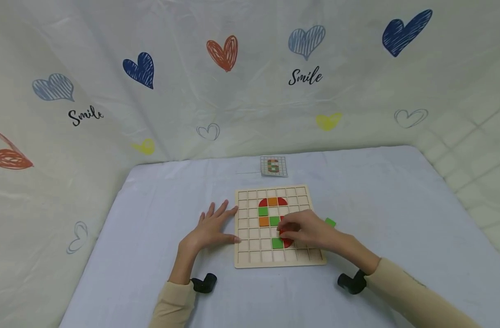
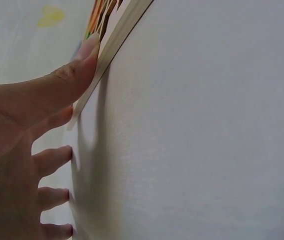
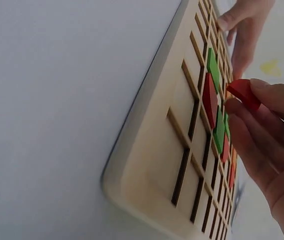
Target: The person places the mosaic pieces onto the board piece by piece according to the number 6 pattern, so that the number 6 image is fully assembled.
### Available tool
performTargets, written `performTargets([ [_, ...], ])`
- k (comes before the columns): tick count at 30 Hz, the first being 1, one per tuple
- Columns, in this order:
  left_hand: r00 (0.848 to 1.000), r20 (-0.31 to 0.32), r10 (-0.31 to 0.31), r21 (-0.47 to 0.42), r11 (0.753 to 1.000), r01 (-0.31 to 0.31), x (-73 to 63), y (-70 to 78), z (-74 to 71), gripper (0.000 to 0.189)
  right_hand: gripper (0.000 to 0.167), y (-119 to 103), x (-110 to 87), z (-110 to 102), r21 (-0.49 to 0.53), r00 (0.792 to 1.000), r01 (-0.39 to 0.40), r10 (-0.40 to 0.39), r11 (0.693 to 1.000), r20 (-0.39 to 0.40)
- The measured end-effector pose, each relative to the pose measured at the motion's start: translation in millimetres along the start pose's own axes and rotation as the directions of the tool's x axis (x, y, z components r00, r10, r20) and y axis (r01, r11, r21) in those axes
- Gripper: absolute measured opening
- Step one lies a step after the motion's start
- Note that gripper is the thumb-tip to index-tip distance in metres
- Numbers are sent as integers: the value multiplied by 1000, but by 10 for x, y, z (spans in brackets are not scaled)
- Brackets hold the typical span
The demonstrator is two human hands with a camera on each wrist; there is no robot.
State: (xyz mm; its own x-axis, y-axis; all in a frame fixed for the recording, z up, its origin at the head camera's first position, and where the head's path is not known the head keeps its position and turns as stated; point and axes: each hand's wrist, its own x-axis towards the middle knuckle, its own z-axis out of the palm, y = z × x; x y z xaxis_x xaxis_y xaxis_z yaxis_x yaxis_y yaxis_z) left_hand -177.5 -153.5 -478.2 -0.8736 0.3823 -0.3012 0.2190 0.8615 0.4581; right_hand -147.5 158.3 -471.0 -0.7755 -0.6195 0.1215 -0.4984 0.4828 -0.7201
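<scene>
A wooden grid board (image 1: 250,259) lies on the white-covered table, several of its cells filled with red, green and orange tiles. At its left edge rests my left hand (image 1: 210,230), fingers spread. The thumb (image 2: 84,62) touches the board's rim in the left wrist view. Over the board's lower middle, my right hand (image 1: 305,228) pinches a red tile with a curved edge (image 3: 242,93) between thumb and fingers. Below that tile in the right wrist view, a red rounded tile (image 3: 210,100) and a green tile (image 3: 212,70) sit in cells. The right hand partly hides the nearby tiles.
Behind the board lies a small pattern card (image 1: 274,166) showing a coloured figure like a 6. One loose green tile (image 1: 330,222) is right of the board, partly behind the right hand. A curtain (image 1: 254,100) printed with hearts hangs behind the table.
</scene>
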Motion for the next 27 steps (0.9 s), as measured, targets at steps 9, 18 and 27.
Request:
performTargets([
  [9, 1000, -1, 2, -9, 1000, -3, -10, 14, -9, 93, 10, -57, 163, 135, -26, 999, -16, 17, 1000, 46],
  [18, 1000, 4, 5, -14, 1000, -5, -19, 15, -13, 93, 8, -59, 261, 244, -41, 996, 36, -32, 999, 85],
  [27, 1000, -3, 4, -15, 1000, -4, -26, 20, -29, 92, 12, -52, 336, 288, -81, 988, 67, -54, 994, 146],
])
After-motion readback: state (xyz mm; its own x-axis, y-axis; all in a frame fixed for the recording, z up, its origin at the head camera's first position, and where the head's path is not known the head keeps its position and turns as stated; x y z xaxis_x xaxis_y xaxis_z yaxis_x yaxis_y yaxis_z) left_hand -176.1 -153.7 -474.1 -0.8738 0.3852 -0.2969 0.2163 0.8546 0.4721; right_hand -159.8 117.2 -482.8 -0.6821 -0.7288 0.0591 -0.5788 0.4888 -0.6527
